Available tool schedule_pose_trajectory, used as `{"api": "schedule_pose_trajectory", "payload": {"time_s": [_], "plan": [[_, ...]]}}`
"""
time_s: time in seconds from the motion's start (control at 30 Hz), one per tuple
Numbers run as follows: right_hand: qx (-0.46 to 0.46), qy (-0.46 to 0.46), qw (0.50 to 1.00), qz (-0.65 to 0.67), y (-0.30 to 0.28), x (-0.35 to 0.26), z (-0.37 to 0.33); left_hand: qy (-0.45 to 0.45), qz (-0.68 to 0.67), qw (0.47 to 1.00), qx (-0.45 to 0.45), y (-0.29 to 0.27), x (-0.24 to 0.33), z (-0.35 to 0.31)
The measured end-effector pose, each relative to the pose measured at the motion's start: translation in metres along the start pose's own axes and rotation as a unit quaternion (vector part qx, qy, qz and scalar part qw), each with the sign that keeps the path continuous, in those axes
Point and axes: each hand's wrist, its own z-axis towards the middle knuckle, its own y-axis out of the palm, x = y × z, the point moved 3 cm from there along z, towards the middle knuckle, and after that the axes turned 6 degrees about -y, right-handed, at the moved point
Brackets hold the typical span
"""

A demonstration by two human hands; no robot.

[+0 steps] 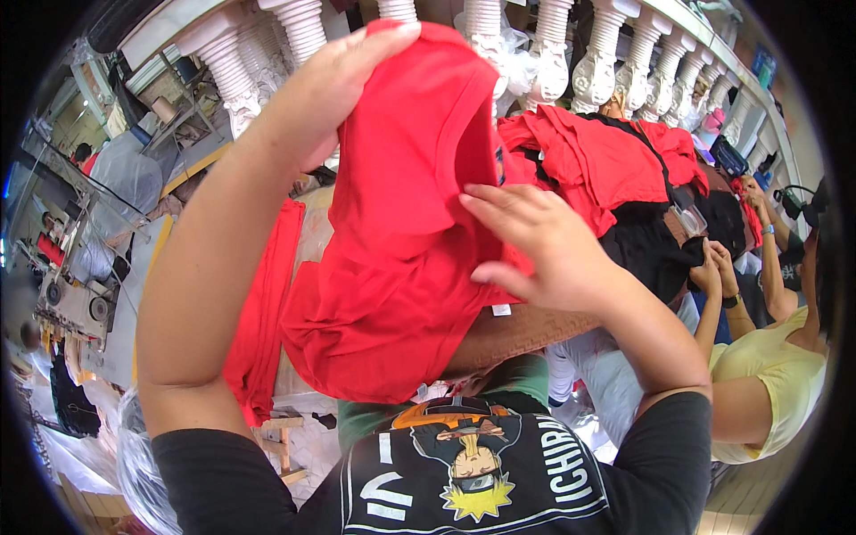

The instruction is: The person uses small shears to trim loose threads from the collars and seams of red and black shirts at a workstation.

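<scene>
A red T-shirt (401, 160) hangs raised in front of me, its lower part bunched over the table edge and toward my lap. My left hand (343, 85) grips its upper end, with some fingers hidden behind the cloth. Beside the shirt's collar opening is my right hand (544, 245), fingers stretched out and thumb apart. Its fingertips reach the edge of the opening; whether they press on the cloth I cannot tell. Left of the shirt, a long strip of folded red cloth (267, 312) drapes over the table.
Red garments (588, 160) and black cloth (646, 241) lie heaped to the right on the brown table (526, 334). White balusters (593, 71) line the far side. A person in a yellow top (776, 383) handles black cloth at right. A sewing machine (76, 303) stands at left.
</scene>
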Motion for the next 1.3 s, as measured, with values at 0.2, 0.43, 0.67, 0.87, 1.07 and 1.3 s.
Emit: {"api": "schedule_pose_trajectory", "payload": {"time_s": [0.2, 0.43, 0.67, 0.87, 1.07, 1.3], "plan": [[-0.291, 0.045, 0.934, -0.201, -0.051, 0.021, -0.009, 0.142, -0.016, 0.974, 0.176, -0.038, 0.078, -0.015], [0.087, -0.048, 0.992, -0.081, -0.207, 0.009, -0.018, 0.165, 0.114, 0.934, 0.297, -0.163, 0.116, -0.079], [0.176, 0.071, 0.981, -0.029, -0.097, 0.124, 0.034, 0.105, 0.114, 0.953, 0.259, -0.221, -0.007, -0.015], [0.186, 0.109, 0.974, -0.071, -0.024, 0.136, -0.010, -0.357, 0.019, 0.920, 0.161, -0.245, -0.209, -0.107], [0.032, 0.400, 0.854, 0.332, 0.075, 0.129, -0.107, -0.359, 0.015, 0.907, 0.221, -0.173, -0.275, -0.163], [-0.181, 0.438, 0.836, 0.277, 0.116, 0.080, -0.087, -0.350, 0.083, 0.875, 0.323, -0.163, -0.296, -0.173]]}}
